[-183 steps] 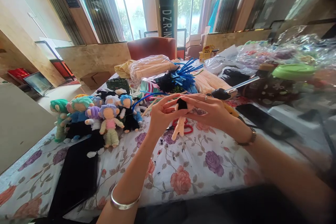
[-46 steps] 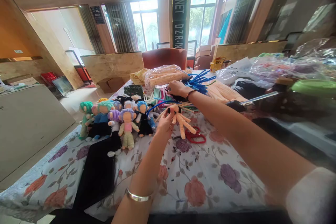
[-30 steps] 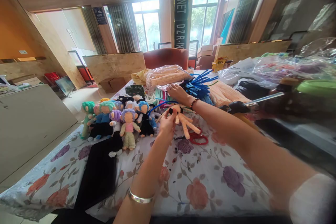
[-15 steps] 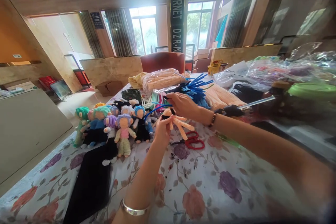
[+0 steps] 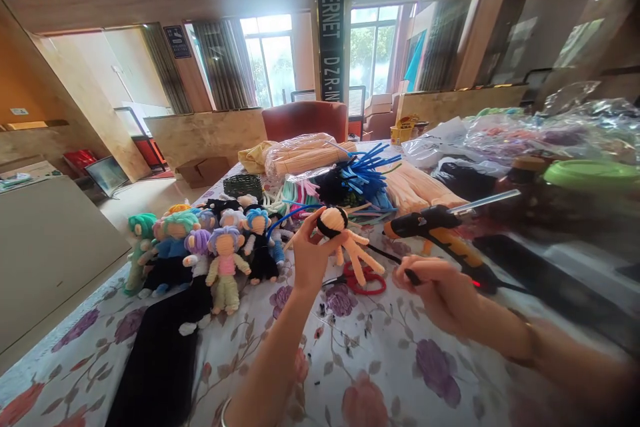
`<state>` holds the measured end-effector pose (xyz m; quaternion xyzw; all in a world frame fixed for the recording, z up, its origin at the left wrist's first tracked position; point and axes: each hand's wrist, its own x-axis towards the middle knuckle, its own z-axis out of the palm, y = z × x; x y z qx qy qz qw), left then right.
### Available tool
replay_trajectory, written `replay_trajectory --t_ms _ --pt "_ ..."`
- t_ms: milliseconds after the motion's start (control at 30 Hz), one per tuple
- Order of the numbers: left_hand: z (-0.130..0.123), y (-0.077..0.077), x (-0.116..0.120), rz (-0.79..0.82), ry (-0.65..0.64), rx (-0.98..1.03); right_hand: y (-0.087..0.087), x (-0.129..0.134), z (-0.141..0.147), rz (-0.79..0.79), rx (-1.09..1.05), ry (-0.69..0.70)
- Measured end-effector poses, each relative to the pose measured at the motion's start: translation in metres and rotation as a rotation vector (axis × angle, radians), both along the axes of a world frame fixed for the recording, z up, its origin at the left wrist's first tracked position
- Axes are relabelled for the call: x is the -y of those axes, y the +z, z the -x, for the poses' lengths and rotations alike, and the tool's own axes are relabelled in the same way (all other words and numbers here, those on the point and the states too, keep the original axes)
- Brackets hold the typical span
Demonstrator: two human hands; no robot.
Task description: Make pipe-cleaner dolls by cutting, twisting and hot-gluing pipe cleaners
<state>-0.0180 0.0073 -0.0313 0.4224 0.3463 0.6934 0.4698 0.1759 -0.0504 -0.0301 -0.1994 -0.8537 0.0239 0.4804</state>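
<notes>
A peach doll (image 5: 356, 255) made of fuzzy stems, with a black band round its head, is pinched between the thumb and fingers of my left hand (image 5: 314, 250). Its limbs splay to the right. To the right, my right hand (image 5: 440, 290) is closed on a black pipe cleaner (image 5: 385, 254), whose length runs left toward the doll and whose dark end pokes out at the fingers. Red-handled scissors (image 5: 373, 281) lie on the cloth beneath the doll. An orange and black glue gun (image 5: 425, 221) with a clear glue stick lies beyond my right hand.
Several finished dolls (image 5: 225, 267) stand at the left beside a black flat item (image 5: 155, 360). Bundles of blue pipe cleaners (image 5: 373, 173) and peach ones (image 5: 420, 183) lie behind. Plastic bags (image 5: 520, 130) and a green lid (image 5: 595, 173) crowd the right. Dark scraps dot the floral tablecloth (image 5: 350, 347).
My right hand has moved from above the doll, near the stem bundles, down and right, with a black pipe cleaner in it. The doll stays in my left hand, its head turned more upright.
</notes>
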Motion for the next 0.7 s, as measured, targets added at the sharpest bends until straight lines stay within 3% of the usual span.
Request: replay_trajectory --t_ms 167,400,567,700 --pt "-0.004 0.002 0.001 0.040 0.006 0.027 0.000 -0.003 -0.003 -0.117 0.136 -0.073" --pt "-0.003 -0.005 -0.003 0.102 0.036 0.021 -0.019 -0.023 -0.004 -0.023 0.565 -0.039" --pt "-0.002 -0.006 -0.006 0.144 0.096 0.077 -0.026 -0.001 -0.026 0.039 0.512 -0.150" --pt "-0.002 -0.005 -0.006 0.151 0.117 0.101 -0.043 0.018 -0.072 0.051 0.333 -0.350"
